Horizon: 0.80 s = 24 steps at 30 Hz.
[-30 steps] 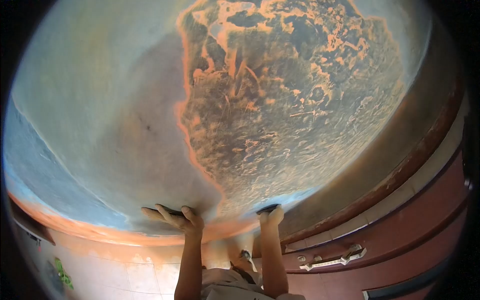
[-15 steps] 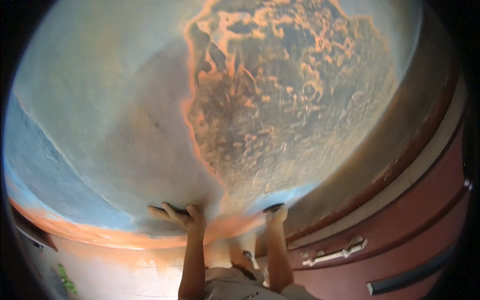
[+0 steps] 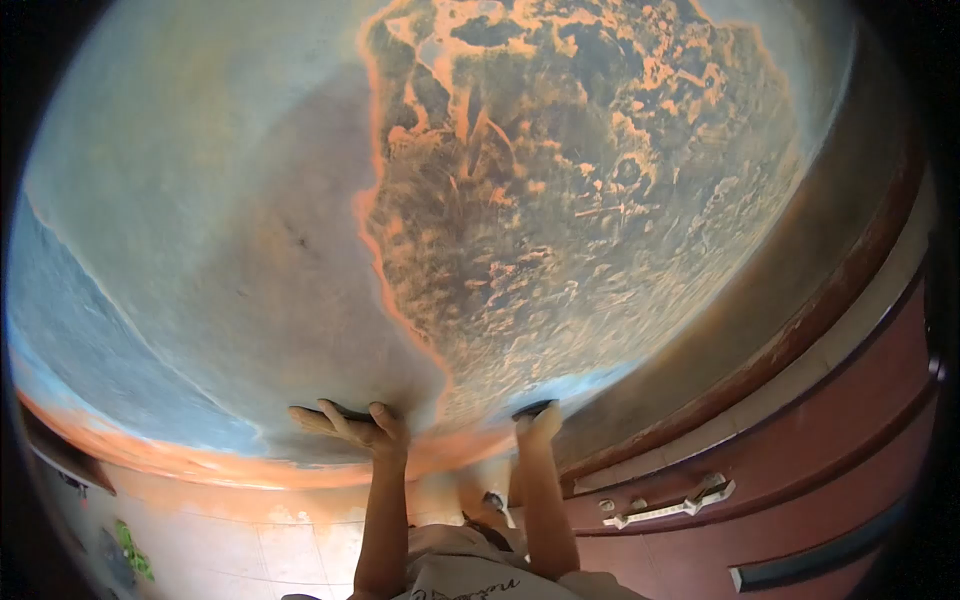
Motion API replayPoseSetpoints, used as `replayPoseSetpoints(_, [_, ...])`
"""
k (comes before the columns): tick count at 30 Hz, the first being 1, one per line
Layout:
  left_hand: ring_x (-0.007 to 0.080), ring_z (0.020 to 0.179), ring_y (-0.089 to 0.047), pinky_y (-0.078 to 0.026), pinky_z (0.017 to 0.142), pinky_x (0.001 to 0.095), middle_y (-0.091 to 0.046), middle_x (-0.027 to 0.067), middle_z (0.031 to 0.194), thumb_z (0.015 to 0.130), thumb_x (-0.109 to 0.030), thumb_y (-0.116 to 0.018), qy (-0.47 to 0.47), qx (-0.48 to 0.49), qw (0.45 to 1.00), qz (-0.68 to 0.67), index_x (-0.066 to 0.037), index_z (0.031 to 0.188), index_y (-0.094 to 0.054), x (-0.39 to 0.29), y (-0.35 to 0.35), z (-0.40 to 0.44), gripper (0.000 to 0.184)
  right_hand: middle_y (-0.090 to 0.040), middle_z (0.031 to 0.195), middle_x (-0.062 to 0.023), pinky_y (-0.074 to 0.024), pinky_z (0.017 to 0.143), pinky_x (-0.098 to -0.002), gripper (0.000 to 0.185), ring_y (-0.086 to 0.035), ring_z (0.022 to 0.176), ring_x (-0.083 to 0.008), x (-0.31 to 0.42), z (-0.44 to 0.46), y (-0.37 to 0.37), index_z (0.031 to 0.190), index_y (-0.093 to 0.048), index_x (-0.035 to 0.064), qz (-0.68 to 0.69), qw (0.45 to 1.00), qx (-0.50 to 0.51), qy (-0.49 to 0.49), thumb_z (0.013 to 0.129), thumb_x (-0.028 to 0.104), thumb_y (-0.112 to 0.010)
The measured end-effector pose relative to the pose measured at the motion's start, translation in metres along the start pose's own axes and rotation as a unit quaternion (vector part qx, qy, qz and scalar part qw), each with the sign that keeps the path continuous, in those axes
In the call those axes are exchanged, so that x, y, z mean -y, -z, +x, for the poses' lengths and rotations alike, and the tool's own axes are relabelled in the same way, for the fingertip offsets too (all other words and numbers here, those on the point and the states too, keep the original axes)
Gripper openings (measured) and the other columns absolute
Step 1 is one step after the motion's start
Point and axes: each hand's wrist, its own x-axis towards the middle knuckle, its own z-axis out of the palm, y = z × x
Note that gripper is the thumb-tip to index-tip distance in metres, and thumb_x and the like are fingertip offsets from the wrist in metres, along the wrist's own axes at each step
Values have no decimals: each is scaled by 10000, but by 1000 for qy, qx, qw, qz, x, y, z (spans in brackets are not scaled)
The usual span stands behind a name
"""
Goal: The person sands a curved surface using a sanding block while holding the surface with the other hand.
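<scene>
Fingers of left hand spread, of right hand obscured, around held dark objects (mostly hidden)

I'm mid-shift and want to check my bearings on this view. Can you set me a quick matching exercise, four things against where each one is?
Things
1. Left hand
2. Right hand
3. White bar
4. Green leaves

Places
A. On the red-brown panel, lower right
B. At the lower edge of the smooth grey area, fingers spread
C. At the lower left of the view, below the orange band
D. At the pale blue patch, with a dark pad at its fingers

Pairs: 1-B; 2-D; 3-A; 4-C
</scene>
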Motion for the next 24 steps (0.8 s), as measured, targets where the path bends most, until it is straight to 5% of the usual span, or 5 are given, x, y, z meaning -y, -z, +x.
replayPoseSetpoints(1, [502, 1389, -12, -51, 1051, 678, 7, 317, 1506, 955, -433, -401, -5, 5, 1000, -1, -45, 1465, -199, 2, 2, 1, 672, -597, 924, -138, -499, 755, -396, 167, -582, 832, -244, -20, 23, 19, 976, -554, -12, -223, 963, 16, 147, 853, 97, -521])
replayPoseSetpoints(5, [504, 1388, 1, -52, 1054, 674, 32, 322, 1503, 956, -432, -404, 2, 5, 999, -33, -43, 1465, -195, 0, 3, -3, 674, -579, 867, -116, -483, 709, -399, 112, -572, 820, -212, 20, 6, 17, 934, -555, -5, -72, 996, 58, -9, 889, 78, -495])
replayPoseSetpoints(7, [505, 1388, 2, -55, 1053, 676, 39, 325, 1501, 956, -431, -404, 11, -3, 999, -49, -41, 1464, -194, -1, -2, -1, 674, -564, 852, -102, -488, 574, -422, 371, -539, 676, -272, 58, -47, -36, 977, -542, 9, 235, 971, 6, -39, 971, 293, -303])
replayPoseSetpoints(11, [512, 1384, 7, -61, 1048, 682, 38, 332, 1497, 956, -437, -401, -1, 16, 999, -30, -39, 1467, -185, -3, 2, 0, 682, -558, 973, -90, -473, 733, -363, 348, -533, 845, -214, 75, -25, -44, 1069, -536, -29, 89, 980, -172, -52, 961, 295, -470])
replayPoseSetpoints(24, [506, 1383, -50, -130, 1051, 669, -3, 328, 1497, 979, -441, -350, 9, -9, 1000, -2, -34, 1463, -200, -7, 0, 1, 650, -560, 1113, -104, -442, 873, -353, 400, -523, 998, -225, 13, 29, 20, 1242, -505, -11, 171, 980, -94, -41, 999, 298, -430])
